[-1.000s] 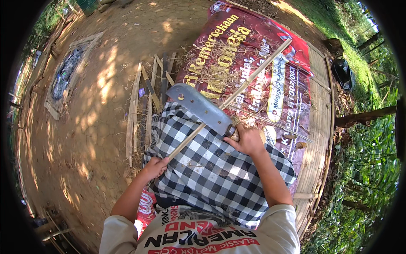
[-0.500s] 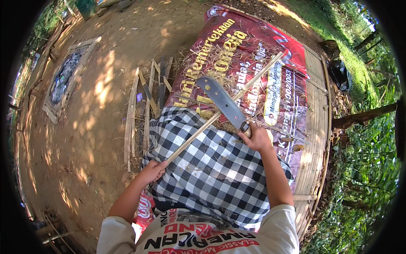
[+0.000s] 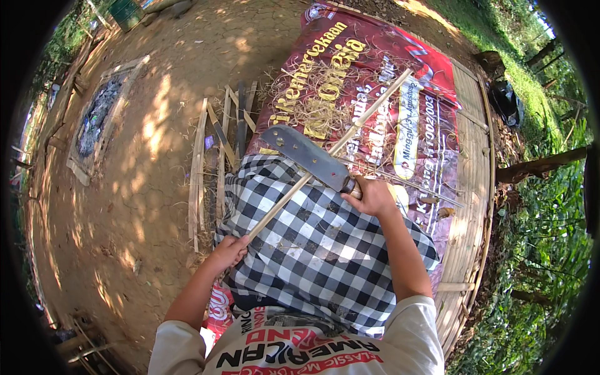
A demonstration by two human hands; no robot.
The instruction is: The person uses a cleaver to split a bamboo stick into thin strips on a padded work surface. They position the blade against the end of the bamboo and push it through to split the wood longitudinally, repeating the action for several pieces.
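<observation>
My left hand (image 3: 230, 251) is wrapped round the near end of a long, thin bamboo strip (image 3: 358, 122), which slants up and away to the right. In my right hand (image 3: 370, 196) is the wooden handle of a broad-bladed machete (image 3: 306, 156). Its blade points to the upper left and lies across the strip; whether the edge touches the wood I cannot tell. A black-and-white checked cloth (image 3: 319, 244) covers my lap under both hands. Curled shavings (image 3: 312, 103) lie scattered beyond the blade.
A red printed banner (image 3: 431, 75) is spread over a bamboo-slat platform (image 3: 465, 181). Left of my lap, several split bamboo strips (image 3: 199, 169) lean together beside a dark blade-like tool (image 3: 241, 119). A wood-framed ash pit (image 3: 100, 119) lies on the dirt ground further left.
The machete has slid along the strip toward me, down and to the left, with my right hand. My left hand stays nearly in place on the strip.
</observation>
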